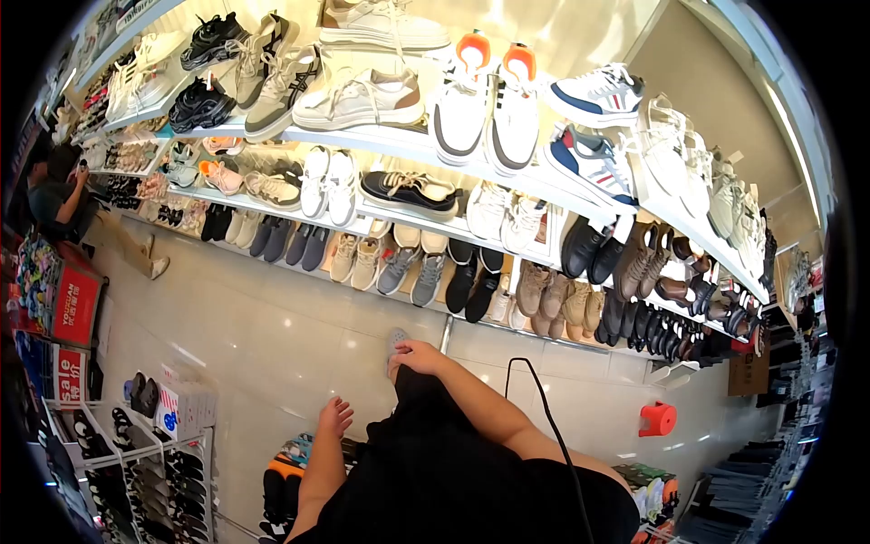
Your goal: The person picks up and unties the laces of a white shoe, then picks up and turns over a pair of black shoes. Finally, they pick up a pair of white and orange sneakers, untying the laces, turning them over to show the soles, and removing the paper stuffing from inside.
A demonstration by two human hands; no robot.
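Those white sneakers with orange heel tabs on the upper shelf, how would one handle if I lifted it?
The white sneakers look thick-soled and padded, so probably light for their bulk, with a stiffish sole and softer upper. They sit toes-down at the front of the shelf, so a push might tip one off.

Grey shoe (395, 338) partly hidden behind R hand (419, 355); far-R shelf shoes (666, 343) too small/dark to ID.

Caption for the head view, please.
Right hand on a black-clad knee, left hand empty, before wall shelves of shoes.
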